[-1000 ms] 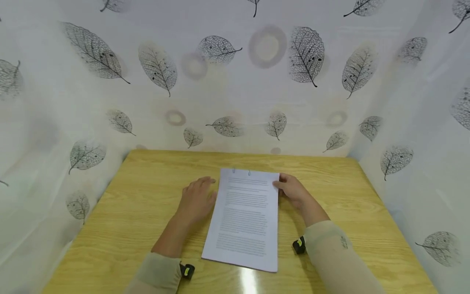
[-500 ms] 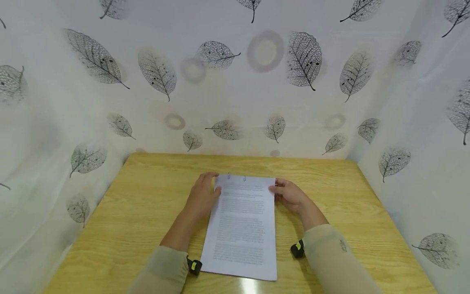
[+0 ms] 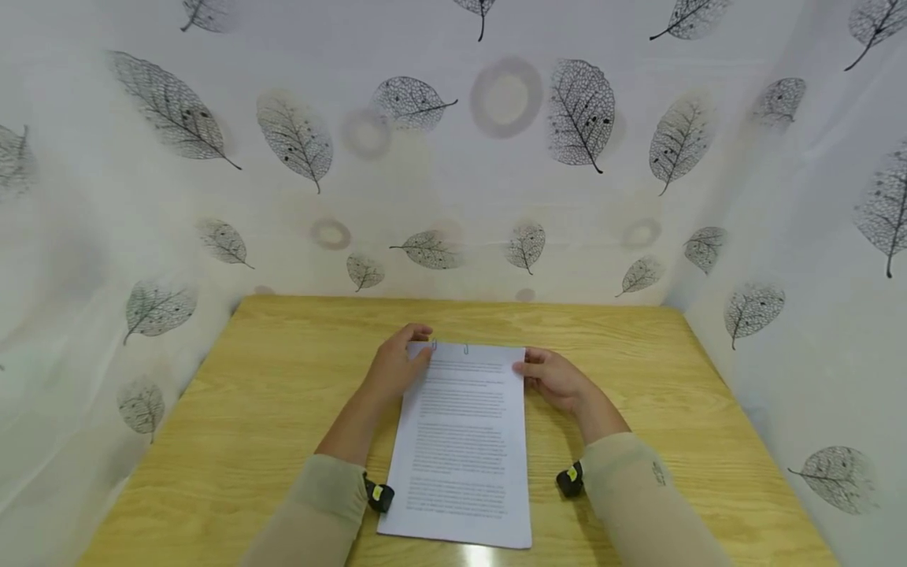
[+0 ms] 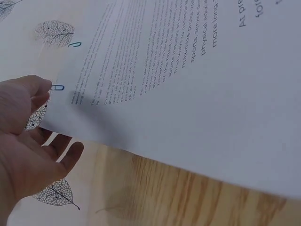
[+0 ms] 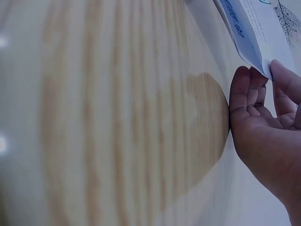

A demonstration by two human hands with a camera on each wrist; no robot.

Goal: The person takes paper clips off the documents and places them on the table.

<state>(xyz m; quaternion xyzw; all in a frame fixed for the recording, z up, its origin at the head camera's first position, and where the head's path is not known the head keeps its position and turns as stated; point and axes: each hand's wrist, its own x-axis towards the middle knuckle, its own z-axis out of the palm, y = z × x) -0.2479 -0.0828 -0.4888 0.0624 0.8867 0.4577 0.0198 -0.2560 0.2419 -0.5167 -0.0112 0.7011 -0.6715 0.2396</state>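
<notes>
A stack of printed sheets (image 3: 460, 441), tilted up at its far end, lies between my hands. Two paper clips sit on its top edge: a blue paper clip (image 4: 57, 87) and a green paper clip (image 4: 75, 44) farther right. My left hand (image 3: 392, 368) is at the top left corner, its thumb at the blue clip and a finger reaching past the top edge, with a gap between them. My right hand (image 3: 560, 381) pinches the right edge near the top, thumb on the face and fingers behind. Blue characters show on the stack's underside in the right wrist view.
The stack is over a wood-grain table (image 3: 298, 346). White curtain (image 3: 439, 181) with leaf prints hangs around the back and both sides. A small black camera (image 3: 379, 496) is strapped at the left wrist, another camera (image 3: 570, 479) at the right.
My left hand has come in from beside the stack to its top left corner, its thumb sliding to the blue clip. The stack has shifted slightly toward me, my right hand still holding it.
</notes>
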